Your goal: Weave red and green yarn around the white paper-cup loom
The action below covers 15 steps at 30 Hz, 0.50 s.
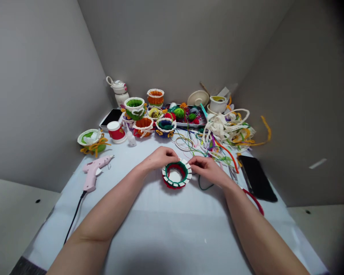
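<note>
A small cup (185,183) with white slit tabs round its rim and red and green yarn woven through them stands on the table in front of me. My left hand (163,156) pinches the far-left side of its rim, fingers closed. At the right of the rim, my right hand (205,167) has its thumb and forefinger pressed together on what looks like green yarn. A loose length of that green yarn (202,187) trails on the cloth below the right hand. The pinched strand itself is mostly hidden by the fingers.
A pink glue gun (92,173) lies left, its cord running off the front. Behind are several yarn-woven cups (143,126), a glue bottle (131,139), and a tray (186,125) of yarn balls. Tangled cords (226,128) and a black phone (257,178) lie right.
</note>
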Motion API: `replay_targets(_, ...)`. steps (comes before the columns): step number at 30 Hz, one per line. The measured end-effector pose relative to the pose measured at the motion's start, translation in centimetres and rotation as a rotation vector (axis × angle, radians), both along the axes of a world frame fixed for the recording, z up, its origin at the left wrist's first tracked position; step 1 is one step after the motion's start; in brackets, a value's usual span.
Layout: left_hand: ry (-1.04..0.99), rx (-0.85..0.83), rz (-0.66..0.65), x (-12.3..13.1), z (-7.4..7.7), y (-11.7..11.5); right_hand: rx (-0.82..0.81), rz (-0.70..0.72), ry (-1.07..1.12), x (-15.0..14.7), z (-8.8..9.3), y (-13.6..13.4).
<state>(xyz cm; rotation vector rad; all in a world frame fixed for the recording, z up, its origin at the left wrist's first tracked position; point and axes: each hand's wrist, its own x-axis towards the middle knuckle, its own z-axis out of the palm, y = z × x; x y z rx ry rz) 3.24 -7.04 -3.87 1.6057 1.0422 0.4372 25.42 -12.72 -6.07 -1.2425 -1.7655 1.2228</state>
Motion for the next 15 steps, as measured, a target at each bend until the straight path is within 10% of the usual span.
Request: replay_targets(15,-0.014,-0.002,0.024,0.1,-0.7,0.3,0.287,0.028,-0.166,0.4,2.7,-1.1)
